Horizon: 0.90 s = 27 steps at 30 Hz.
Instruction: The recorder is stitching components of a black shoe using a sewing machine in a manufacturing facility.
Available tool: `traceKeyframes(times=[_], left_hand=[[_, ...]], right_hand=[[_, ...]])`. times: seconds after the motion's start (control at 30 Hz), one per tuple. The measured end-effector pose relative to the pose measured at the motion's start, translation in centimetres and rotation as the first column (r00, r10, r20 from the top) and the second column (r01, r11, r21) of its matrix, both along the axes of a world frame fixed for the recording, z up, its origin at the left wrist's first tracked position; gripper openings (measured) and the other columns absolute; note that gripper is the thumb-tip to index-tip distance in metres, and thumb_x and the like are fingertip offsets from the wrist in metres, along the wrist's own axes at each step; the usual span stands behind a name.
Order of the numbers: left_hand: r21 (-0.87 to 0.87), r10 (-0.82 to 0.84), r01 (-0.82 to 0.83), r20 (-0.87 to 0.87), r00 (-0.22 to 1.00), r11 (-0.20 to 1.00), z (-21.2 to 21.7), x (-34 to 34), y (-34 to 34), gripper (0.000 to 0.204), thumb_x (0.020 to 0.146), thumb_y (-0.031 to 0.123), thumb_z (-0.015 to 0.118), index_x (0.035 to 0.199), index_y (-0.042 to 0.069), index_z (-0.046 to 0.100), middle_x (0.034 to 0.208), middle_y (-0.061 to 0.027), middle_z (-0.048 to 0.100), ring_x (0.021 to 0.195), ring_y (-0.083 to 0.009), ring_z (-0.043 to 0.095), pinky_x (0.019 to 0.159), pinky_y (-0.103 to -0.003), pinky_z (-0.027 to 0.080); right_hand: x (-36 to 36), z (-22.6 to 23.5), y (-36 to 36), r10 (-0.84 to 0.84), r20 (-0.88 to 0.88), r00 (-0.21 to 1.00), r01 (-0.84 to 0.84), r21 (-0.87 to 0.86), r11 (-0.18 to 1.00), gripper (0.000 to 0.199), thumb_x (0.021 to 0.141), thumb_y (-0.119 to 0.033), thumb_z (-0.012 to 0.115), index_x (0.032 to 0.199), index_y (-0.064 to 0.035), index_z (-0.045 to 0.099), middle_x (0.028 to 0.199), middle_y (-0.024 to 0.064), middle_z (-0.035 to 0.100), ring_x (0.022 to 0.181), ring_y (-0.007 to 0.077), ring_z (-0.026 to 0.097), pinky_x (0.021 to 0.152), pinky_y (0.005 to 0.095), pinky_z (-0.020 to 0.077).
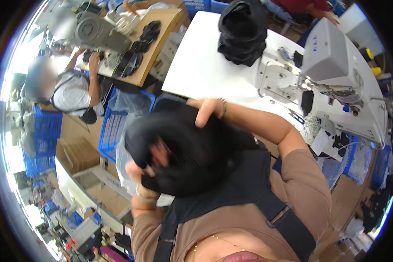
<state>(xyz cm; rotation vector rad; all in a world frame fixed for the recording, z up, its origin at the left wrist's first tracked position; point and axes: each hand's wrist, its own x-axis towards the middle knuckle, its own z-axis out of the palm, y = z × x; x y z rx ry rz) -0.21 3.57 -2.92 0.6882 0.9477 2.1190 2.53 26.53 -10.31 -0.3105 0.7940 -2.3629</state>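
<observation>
A round black fabric hat (192, 135), or several nested together, is held up in front of my chest, with its dark opening toward the left. My left hand (137, 172) grips its left rim; some fingers show inside the opening, blurred by motion. At the upper right edge my right hand (207, 109) holds the fabric, thumb and fingers bent over it. A stack of similar black hats (242, 35) stands on the white table (196, 56) beyond my hands.
A white sewing machine (327, 52) occupies the table's right side. A blue basket (118, 118) with clear plastic stands left of the hat. Farther left, a co-worker (74, 89) works at another machine (96, 30). A cardboard box (78, 153) sits below.
</observation>
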Motion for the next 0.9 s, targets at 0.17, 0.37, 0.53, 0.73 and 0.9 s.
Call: traceKeyframes(times=[0.17,0.37,0.53,0.73,0.9], left_hand=[[0.628,-0.294,-0.464,0.740,0.605,0.625,-2.3,-1.0,0.6,0.054,0.082,0.002,0.045,0.135,0.006,0.034,0.132,-0.0067,0.043,0.117,-0.0153,0.045,0.106,-0.033,0.026],[0.711,-0.178,-0.237,0.457,0.872,0.662,-2.6,-1.9,-0.4,0.065,0.078,-0.006,0.053,0.137,0.016,0.033,0.124,-0.0031,0.049,0.122,-0.0178,0.040,0.108,-0.038,0.023],[0.544,0.201,-0.509,0.526,0.826,0.666,-3.8,-2.0,2.0,0.068,0.071,-0.006,0.054,0.134,0.014,0.038,0.112,-0.0041,0.059,0.125,-0.0200,0.037,0.110,-0.040,0.017],[-0.093,0.429,-0.478,-0.315,0.847,0.873,-6.5,-0.8,7.3,0.054,0.072,0.005,0.058,0.125,0.003,0.047,0.128,-0.0134,0.046,0.128,-0.0257,0.033,0.108,-0.036,0.020],[-0.143,0.184,-0.606,-0.877,0.444,0.782,-9.8,0.5,11.3,0.054,0.078,0.009,0.061,0.129,0.002,0.044,0.140,-0.0123,0.033,0.131,-0.0259,0.028,0.105,-0.034,0.023]], right_hand=[[1.3,-5.6,0.3,-0.178,0.000,0.984,0.167,-0.346,0.923,0.060,0.074,-0.016,0.055,0.126,0.0079,0.039,0.122,0.0206,0.050,0.112,0.0269,0.052,0.095,0.0369,0.0416],[1.5,-5.5,1.2,-0.251,0.457,0.853,0.468,-0.457,0.757,0.081,0.083,-0.066,0.034,0.128,0.0010,0.041,0.133,0.0175,0.041,0.125,0.0330,0.035,0.107,0.0433,0.0227],[3.4,-3.8,-4.8,-0.265,0.713,0.649,0.590,-0.252,0.767,0.086,0.078,-0.064,0.049,0.132,0.0002,0.032,0.138,0.0134,0.036,0.125,0.0267,0.035,0.106,0.0426,0.0240],[2.0,-3.2,-3.8,-0.174,0.685,0.707,0.493,-0.302,0.816,0.057,0.086,-0.044,0.051,0.126,-0.0043,0.041,0.124,0.0109,0.049,0.114,0.0221,0.046,0.100,0.0386,0.0342],[-1.8,-5.5,2.2,-0.349,0.532,0.771,0.571,-0.336,0.749,0.020,0.087,-0.018,0.055,0.095,0.0007,0.056,0.090,0.0088,0.061,0.084,0.0173,0.060,0.076,0.0284,0.0508]])
